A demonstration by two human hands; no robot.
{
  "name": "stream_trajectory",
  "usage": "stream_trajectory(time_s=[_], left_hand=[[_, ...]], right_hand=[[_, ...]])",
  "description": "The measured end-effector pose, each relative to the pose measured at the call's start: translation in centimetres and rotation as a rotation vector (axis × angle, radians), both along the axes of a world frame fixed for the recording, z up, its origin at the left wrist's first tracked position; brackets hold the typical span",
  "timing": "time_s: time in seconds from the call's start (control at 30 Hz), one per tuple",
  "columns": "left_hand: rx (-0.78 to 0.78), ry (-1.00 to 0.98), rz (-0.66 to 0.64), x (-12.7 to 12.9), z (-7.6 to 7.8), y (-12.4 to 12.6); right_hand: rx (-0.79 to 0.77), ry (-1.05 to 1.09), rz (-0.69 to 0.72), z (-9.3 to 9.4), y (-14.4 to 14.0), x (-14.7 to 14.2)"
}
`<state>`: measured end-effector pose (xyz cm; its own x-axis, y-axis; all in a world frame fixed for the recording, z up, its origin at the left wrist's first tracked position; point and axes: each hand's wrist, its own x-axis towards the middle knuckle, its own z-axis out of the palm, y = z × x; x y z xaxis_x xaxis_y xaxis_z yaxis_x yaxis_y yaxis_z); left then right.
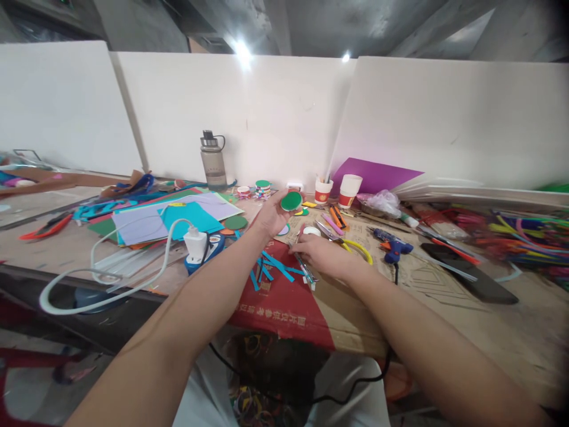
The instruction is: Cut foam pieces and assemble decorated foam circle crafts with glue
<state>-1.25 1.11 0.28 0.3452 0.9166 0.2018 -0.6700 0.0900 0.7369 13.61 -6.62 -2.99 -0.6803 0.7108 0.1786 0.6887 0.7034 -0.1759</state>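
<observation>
Left hand: its grip pinches a green paper circle, held up over the far worktop.
Right hand: fingers pressed on a thin tool, near blue paper strips.

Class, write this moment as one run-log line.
left hand: holds green disc raised | right hand: on cardboard, gripping thin tool | nearby: blue strips, glue gun

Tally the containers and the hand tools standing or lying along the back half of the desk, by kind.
Water bottle: 1
Paper cups: 2
Glue gun: 1
Scissors, yellow-handled: 1
Green disc in left hand: 1
Total: 6
</observation>
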Motion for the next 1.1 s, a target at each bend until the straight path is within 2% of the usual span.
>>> stream_trajectory(time_s=[0.17, 0.3, 0.43, 0.53, 0.63, 0.73, 0.87, 1.1], left_hand=[[0.057, 0.013, -0.027, -0.1, -0.3, 0.0], [0.053, 0.018, -0.050, -0.2, -0.6, 0.4], [0.033, 0.010, -0.040, 0.0, -0.5, 0.3], [0.022, 0.019, -0.043, 0.4, -0.5, 0.0], [0.018, 0.045, -0.062, 0.8, -0.6, -0.3], [0.060, 0.098, -0.078, 1.1, -0.8, -0.7], [0.204, 0.156, -0.100, 1.2, -1.1, -1.1], [0.289, 0.174, -0.124, 1.4, -1.8, -0.8]], right_hand=[[0.017, -0.015, 0.105, 0.2, 0.3, 0.3], [0.057, 0.021, 0.027, 0.9, -0.2, 0.5], [0.170, 0.329, -0.140, 1.8, -0.7, 0.7], [0.288, 0.631, -0.194, 2.5, -1.0, 0.8], [0.352, 0.816, -0.244, 2.9, -1.3, 0.7], [0.342, 0.926, -0.259, 3.2, -1.7, 0.6], [0.310, 1.030, -0.244, 3.2, -1.7, 0.7], [0.303, 1.056, -0.262, 2.7, -1.3, 0.9]])
